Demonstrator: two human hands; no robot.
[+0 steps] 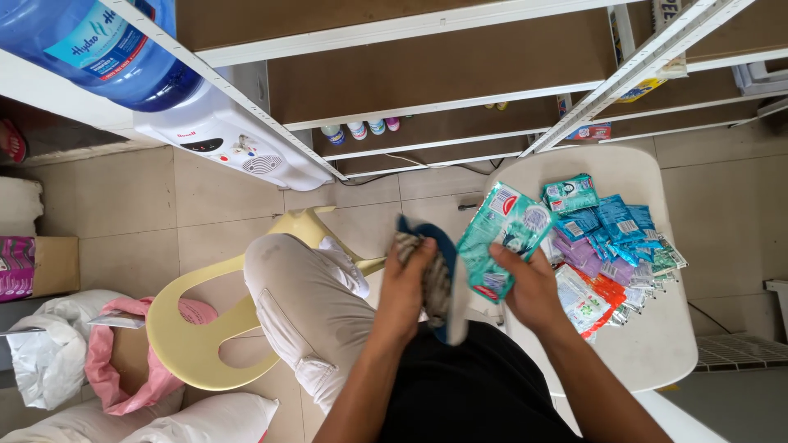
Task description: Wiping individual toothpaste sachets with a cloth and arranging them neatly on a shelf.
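The person's right hand (pixel 532 287) grips a strip of teal sachets (pixel 502 238), fingers wrapped around its lower end so that the strip stands tilted up and away from the body, above the near edge of a white plastic chair (pixel 657 344). The left hand (pixel 408 283) is closed on a grey rag (pixel 435 283), pressing it against a blue flat thing (pixel 447 254) that rises between the two hands; what that blue thing is cannot be told. On the seat of the white chair, just beside the right hand, lies a heap of sachets (pixel 611 246) in blue, teal, purple, orange and white, overlapping one another. The person's leg in pale trousers (pixel 304 303) stretches to the left over a yellow plastic chair (pixel 193 328). Further left on the tiled floor sit white sacks (pixel 49 353) and a pink bag (pixel 103 369). A water dispenser (pixel 230 135) with a blue bottle stands against metal shelves (pixel 460 90).
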